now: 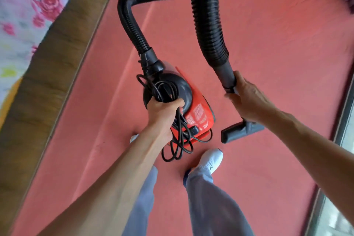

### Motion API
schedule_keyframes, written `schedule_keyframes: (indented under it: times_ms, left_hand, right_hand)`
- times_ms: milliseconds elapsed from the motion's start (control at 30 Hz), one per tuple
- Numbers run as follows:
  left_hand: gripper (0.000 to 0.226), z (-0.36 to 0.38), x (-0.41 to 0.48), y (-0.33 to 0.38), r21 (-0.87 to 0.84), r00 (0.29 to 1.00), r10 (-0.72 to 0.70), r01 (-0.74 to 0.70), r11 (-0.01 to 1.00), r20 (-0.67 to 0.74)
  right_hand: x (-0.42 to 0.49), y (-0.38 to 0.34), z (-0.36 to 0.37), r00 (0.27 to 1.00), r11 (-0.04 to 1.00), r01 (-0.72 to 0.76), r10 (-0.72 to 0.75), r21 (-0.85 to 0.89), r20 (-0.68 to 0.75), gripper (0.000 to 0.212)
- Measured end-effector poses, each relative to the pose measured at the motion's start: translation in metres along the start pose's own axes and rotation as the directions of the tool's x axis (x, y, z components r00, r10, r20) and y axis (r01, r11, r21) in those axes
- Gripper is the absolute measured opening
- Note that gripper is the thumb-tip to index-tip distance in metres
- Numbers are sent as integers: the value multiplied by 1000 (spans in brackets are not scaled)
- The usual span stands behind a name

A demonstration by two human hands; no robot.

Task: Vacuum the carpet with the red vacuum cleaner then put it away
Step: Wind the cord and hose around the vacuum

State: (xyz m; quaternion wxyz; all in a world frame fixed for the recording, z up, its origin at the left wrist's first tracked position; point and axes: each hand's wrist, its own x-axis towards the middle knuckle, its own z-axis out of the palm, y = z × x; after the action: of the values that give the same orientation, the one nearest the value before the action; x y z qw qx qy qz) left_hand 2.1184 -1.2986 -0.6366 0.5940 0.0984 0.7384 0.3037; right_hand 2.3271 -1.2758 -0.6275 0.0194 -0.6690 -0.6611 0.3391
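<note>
Vacuum (200,113) mid-frame over carpet (268,34): left grip (162,111) clamped on cord (179,141), right grip (247,98) clamped on wand (227,75).

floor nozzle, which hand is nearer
Right. The right hand grips the wand just above the floor nozzle; the left hand holds the red vacuum and cord, farther away.

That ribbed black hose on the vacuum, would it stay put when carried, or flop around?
Probably floppy: the hose arcs in a loose loop from the red vacuum cleaner to the right hand. Its ribs suggest it springs back.
</note>
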Motion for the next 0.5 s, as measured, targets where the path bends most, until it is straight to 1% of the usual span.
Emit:
schedule_keyframes:
  times_ms: [133, 233, 333, 500]
  left_hand:
    - [29, -24, -68, 56, 68, 996, 92, -93, 993, 16]
    - [40, -40, -110, 90, 82, 993, 116, -116, 990, 2]
    - [42, -54, -148, 118, 72, 989, 143, -141, 987, -26]
    - [45, -80, -200, 148, 46, 979, 198, -195, 980, -54]
  right_hand:
    - [-23, -58, -63, 999, 998, 22, -19, 61, -49, 28]
    - [-47, -92, -100, 996, 994, 3, 7, 111, -90, 27]
    - [-71, -122, -129, 994, 989, -14, 29, 144, -104, 27]
    - [-99, -182, -164, 995, 984, 56, -41, 172, -87, 27]
